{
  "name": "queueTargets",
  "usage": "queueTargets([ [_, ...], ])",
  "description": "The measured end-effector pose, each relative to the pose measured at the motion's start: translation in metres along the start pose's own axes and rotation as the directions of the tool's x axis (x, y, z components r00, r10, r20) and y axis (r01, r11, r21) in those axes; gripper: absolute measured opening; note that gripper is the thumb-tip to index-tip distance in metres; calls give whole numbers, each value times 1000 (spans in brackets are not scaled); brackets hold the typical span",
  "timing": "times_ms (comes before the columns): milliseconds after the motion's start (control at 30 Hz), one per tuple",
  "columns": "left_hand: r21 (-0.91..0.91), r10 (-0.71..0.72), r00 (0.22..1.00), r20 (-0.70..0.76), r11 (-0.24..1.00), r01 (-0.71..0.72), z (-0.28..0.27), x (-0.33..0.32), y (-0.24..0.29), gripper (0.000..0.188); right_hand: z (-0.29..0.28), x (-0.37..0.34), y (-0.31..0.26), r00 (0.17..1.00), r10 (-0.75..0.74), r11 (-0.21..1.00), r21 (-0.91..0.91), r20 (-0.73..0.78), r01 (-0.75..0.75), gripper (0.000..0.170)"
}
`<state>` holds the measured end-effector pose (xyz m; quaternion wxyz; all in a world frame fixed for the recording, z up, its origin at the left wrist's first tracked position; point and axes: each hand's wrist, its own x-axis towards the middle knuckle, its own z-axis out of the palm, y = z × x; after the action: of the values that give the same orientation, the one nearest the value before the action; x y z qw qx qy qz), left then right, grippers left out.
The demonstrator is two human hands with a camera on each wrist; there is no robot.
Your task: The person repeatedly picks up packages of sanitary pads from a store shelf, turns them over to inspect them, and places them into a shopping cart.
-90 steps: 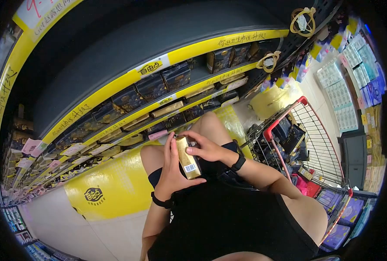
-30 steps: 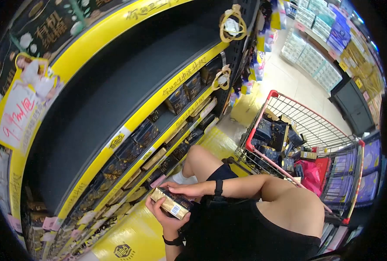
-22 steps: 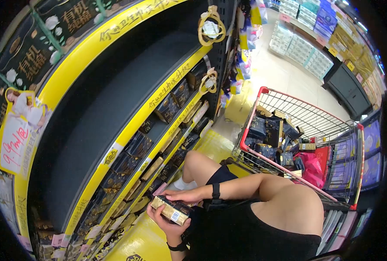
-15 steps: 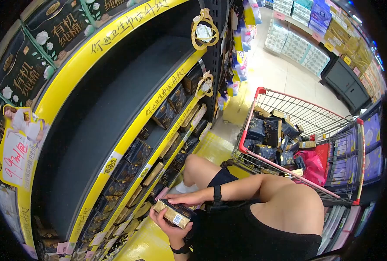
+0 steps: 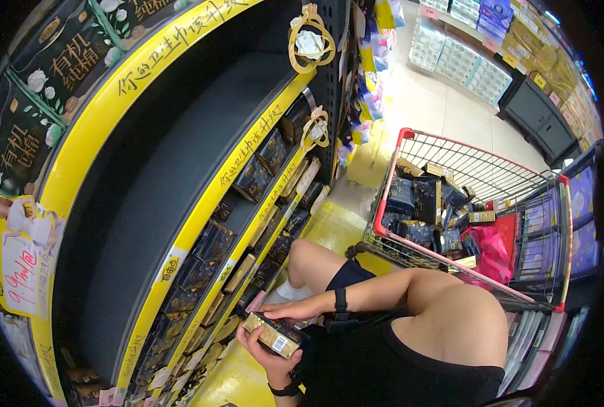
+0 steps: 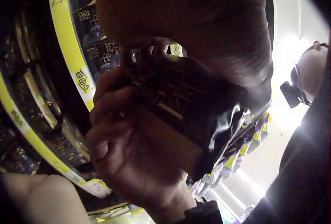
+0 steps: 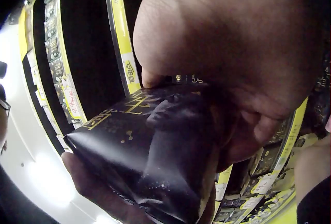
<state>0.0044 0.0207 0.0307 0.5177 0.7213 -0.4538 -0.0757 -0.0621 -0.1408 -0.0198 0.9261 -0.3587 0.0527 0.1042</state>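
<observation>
A black and gold package [image 5: 273,337], with a barcode on its gold side, is held tilted in front of the torso. My left hand [image 5: 273,355] grips it from below, its fingers curled up against the gold side. From above, my right hand [image 5: 294,310] grips the black upper part. The left wrist view has the package's dark face [image 6: 181,105] between both hands. In the right wrist view its glossy black wrapper [image 7: 155,146] lies under my right hand [image 7: 227,43], whose fingers bend round the far side. My left hand [image 7: 103,193] shows beneath it.
Shelves with yellow edge strips [image 5: 180,251] and rows of dark packages run along the left. On the right stands a cart [image 5: 478,150] holding dark packages and a pink bag [image 5: 491,254]. A bent knee [image 5: 312,261] is between shelves and cart.
Since the earliest frame, the head view has turned, and both hands have brought the package lower in view, from upright to slanting. Over the last half second the hands barely shift, keeping their grip.
</observation>
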Motion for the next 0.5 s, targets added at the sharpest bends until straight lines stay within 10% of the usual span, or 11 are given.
queueTargets([
  [500, -16, 19, 996, -85, 1000, -20, 11, -4, 8, 94, -12, 9, 25, 999, -7, 979, 205, 49, -3, 56],
])
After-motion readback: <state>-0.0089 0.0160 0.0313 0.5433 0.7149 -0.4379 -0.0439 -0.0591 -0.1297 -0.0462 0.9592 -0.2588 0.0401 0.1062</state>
